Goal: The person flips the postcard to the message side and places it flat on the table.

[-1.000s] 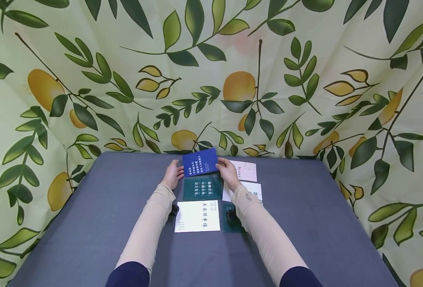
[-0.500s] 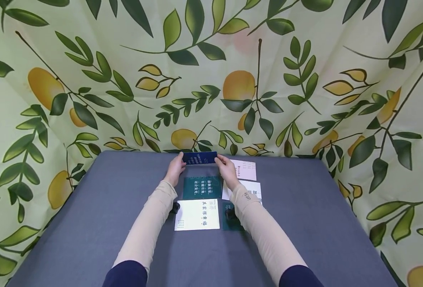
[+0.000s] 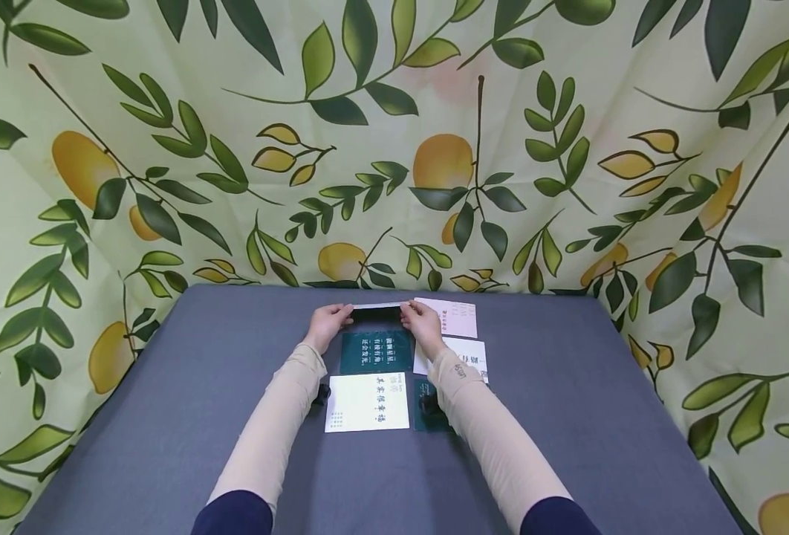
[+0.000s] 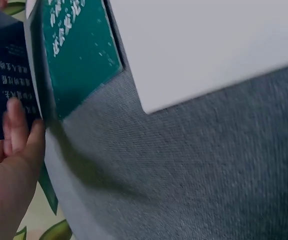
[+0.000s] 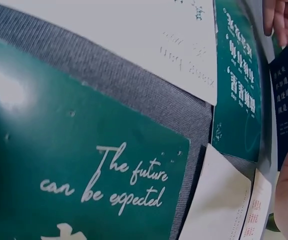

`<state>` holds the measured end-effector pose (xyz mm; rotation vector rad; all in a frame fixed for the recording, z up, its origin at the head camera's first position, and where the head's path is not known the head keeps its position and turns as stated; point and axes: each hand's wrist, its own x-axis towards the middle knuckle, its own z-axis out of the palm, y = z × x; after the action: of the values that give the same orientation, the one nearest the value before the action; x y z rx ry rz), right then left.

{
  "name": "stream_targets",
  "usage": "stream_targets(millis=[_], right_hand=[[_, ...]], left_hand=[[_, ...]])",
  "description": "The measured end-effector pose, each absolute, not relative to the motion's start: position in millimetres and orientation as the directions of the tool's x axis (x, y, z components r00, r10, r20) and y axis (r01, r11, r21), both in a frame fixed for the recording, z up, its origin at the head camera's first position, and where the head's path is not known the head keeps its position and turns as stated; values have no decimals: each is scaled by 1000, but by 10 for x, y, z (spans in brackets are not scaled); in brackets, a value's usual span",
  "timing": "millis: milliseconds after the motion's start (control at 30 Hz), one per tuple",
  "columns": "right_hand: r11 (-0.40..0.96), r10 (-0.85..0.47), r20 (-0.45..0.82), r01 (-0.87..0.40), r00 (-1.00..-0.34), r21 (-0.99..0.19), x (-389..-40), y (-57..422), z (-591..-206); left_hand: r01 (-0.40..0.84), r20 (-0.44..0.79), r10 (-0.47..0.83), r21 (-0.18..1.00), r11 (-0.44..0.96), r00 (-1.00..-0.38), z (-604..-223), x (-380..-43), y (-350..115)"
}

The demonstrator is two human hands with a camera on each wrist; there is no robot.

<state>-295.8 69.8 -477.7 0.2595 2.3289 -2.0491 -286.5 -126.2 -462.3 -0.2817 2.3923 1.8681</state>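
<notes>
- Okay, from my end of the feed: the blue card (image 3: 377, 314) is up at the far end of the left column, tipped steeply, so the head view only gives me its pale top edge and a dark face. Can't tell if the bottom edge touches the tabletop (image 3: 568, 416).
- Left hand (image 3: 328, 325) is pinching one short end, right hand (image 3: 423, 324) is pinching the other. My guess is that's to keep it level and stop it swinging, plus most of the printing stays uncovered.
- Just nearer lies the green card (image 3: 376, 352), then the white card (image 3: 361, 412), all flat and face up, I'd say so each one stays readable.
- Right column has the pink card (image 3: 460, 319), a second white card (image 3: 460, 357) and a second green card (image 5: 109, 145), that last one partly under the right sleeve (image 3: 495, 431) in the head view.
- Small gaps between some of them, probably handy for getting fingers under an edge.
</notes>
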Motion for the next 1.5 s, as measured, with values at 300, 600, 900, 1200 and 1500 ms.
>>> stream_targets(millis=[300,600,900,1200,1500], right_hand=[[512,63,12,22,-998,-859,-2942,684,-4864],[724,-48,43,-64,-998,-687,-2938,625,-4881],[860,-101,75,-125,-992,-495,-2966,626,-4986],[919,-162,32,-163,-986,-359,-2968,611,-4909],[855,-161,-107,-84,-981,-512,-2958,705,-4781]], left_hand=[[-186,-158,-99,869,458,-982,-4758,-2878,-1270],[-58,15,-101,731,680,-995,-5434,-3361,-1450],[-58,-24,-54,560,826,-998,-6071,-3837,-1476],[-103,-8,-115,510,854,-993,-5248,-3281,-1234],[-123,-5,-145,560,820,-989,-5246,-3378,-1190]])
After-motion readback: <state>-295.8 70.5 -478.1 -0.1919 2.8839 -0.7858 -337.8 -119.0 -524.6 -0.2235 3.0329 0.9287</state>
